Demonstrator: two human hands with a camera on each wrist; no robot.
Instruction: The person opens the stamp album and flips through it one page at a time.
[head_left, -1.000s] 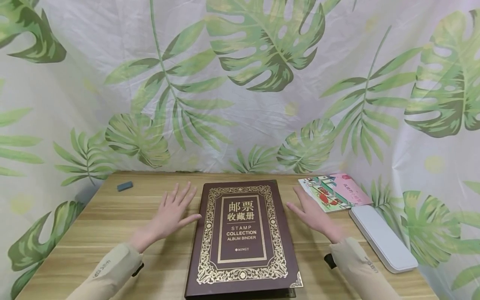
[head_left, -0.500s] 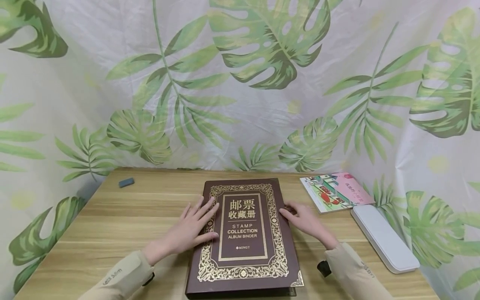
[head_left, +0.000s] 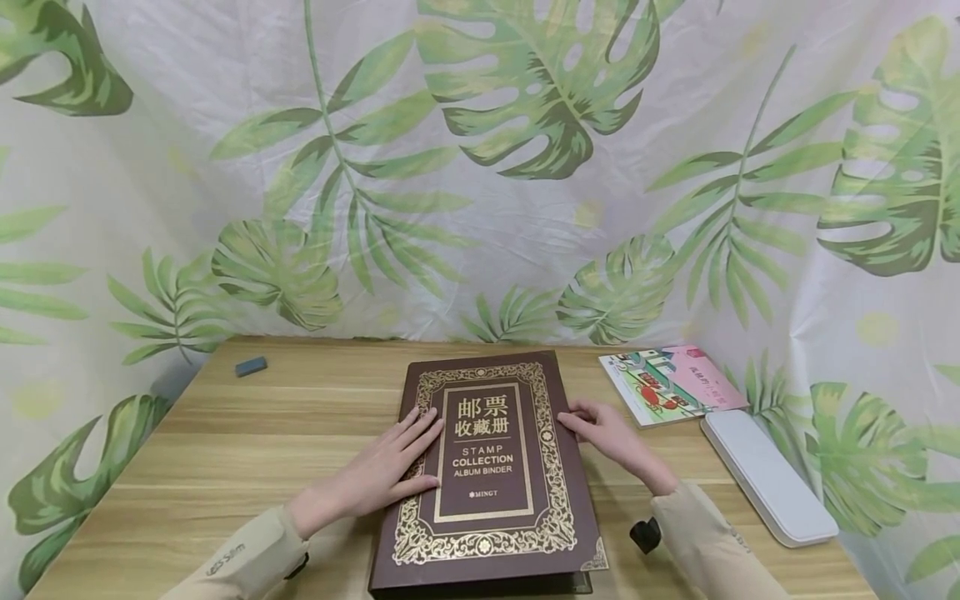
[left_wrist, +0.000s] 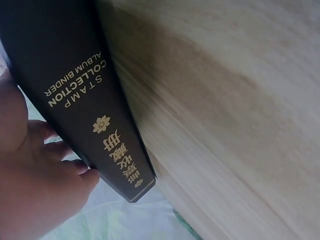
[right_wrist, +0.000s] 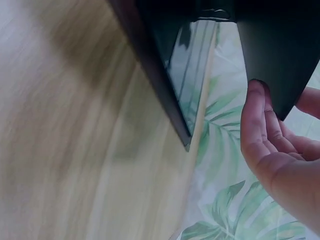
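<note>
A dark maroon stamp album binder (head_left: 487,533) with gold lettering and an ornate gold border lies on the wooden table. My left hand (head_left: 378,468) rests on the left side of its front cover, fingers spread over the border. The left wrist view shows the binder's spine (left_wrist: 82,82) with gold print. At the cover's right edge, my right hand (head_left: 611,435) pinches it, thumb on top. Seen from the right wrist, the fingers (right_wrist: 257,117) lie against the underside of the cover (right_wrist: 275,55), which is raised apart from the clear sheets (right_wrist: 192,75) inside.
A small blue eraser-like block (head_left: 251,367) lies at the back left of the table (head_left: 262,433). To the right are a pink illustrated booklet (head_left: 671,383) and a long pale case (head_left: 772,479). A leaf-patterned cloth (head_left: 517,233) hangs behind the table.
Both hands have come in from beside the binder. The left now rests on the cover, and the right grips the cover's right edge, which has risen slightly.
</note>
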